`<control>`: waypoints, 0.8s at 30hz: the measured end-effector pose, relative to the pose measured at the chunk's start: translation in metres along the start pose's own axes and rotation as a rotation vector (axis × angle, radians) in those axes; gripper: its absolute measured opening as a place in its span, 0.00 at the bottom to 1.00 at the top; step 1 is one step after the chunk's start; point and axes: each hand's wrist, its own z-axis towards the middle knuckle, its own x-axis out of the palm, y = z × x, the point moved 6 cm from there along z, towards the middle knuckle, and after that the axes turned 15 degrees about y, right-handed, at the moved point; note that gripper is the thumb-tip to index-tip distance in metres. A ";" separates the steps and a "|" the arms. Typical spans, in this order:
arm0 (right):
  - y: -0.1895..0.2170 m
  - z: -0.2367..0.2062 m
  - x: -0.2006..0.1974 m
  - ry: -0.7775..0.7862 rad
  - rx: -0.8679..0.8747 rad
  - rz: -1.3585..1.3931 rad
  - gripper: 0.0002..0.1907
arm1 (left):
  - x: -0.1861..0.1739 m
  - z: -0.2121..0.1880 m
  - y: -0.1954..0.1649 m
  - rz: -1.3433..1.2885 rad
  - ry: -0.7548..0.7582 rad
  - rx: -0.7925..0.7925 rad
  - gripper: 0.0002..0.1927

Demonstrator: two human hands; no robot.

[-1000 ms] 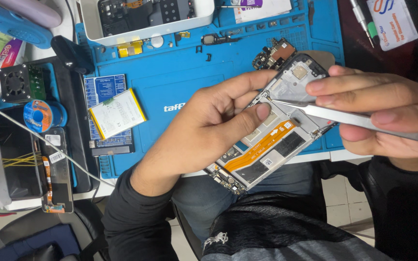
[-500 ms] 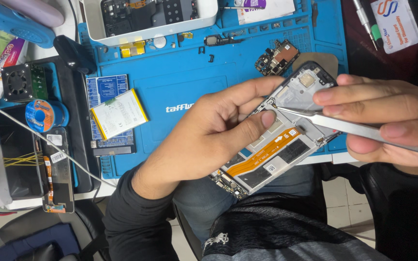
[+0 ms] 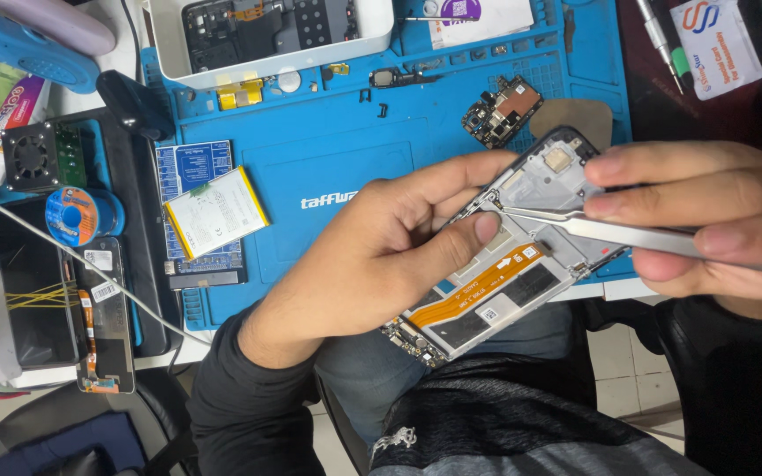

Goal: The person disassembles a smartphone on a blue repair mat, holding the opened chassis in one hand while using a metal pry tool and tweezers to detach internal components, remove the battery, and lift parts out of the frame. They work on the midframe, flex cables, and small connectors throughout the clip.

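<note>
My left hand point(image 3: 381, 256) grips an opened phone frame point(image 3: 504, 264), back cover off, with an orange flex cable and black patches showing. Its thumb presses on the middle of the frame and its fingers wrap the far edge. My right hand point(image 3: 707, 216) pinches a pair of metal tweezers point(image 3: 610, 227), whose tips touch the frame's upper left inside, just beside my left thumb. The phone is held tilted over the near edge of a blue work mat point(image 3: 328, 150), above my lap.
On the mat lie a yellow-edged battery point(image 3: 215, 211), a small circuit board point(image 3: 500, 110) and tiny parts. A white tray point(image 3: 266, 44) with phone parts sits at the back. To the left are a solder spool point(image 3: 77, 216), a small fan point(image 3: 30, 157) and another phone part point(image 3: 103, 313).
The phone frame and both hands have shifted slightly up and to the right. The tweezer tips stay at the same spot inside the frame.
</note>
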 end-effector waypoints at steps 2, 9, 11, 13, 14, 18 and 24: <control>0.001 0.006 -0.008 -0.139 -0.067 -0.048 0.41 | 0.000 0.001 0.001 -0.019 -0.004 -0.034 0.23; -0.002 0.016 -0.018 -0.133 -0.103 -0.013 0.37 | 0.001 0.002 -0.003 0.057 0.018 -0.074 0.24; -0.005 0.015 -0.018 -0.122 -0.096 -0.037 0.35 | 0.001 0.002 -0.003 0.050 0.019 -0.079 0.24; -0.007 0.013 -0.018 -0.128 -0.080 -0.050 0.34 | 0.000 0.002 -0.003 0.045 0.016 -0.076 0.24; -0.008 0.012 -0.017 -0.139 -0.067 -0.051 0.34 | 0.001 0.002 -0.003 0.043 0.012 -0.071 0.24; -0.011 0.011 -0.013 -0.126 -0.033 -0.057 0.34 | 0.000 0.001 0.001 0.014 -0.008 -0.095 0.24; -0.006 0.009 -0.013 -0.151 -0.097 -0.018 0.39 | 0.000 -0.001 0.002 -0.065 0.014 -0.065 0.24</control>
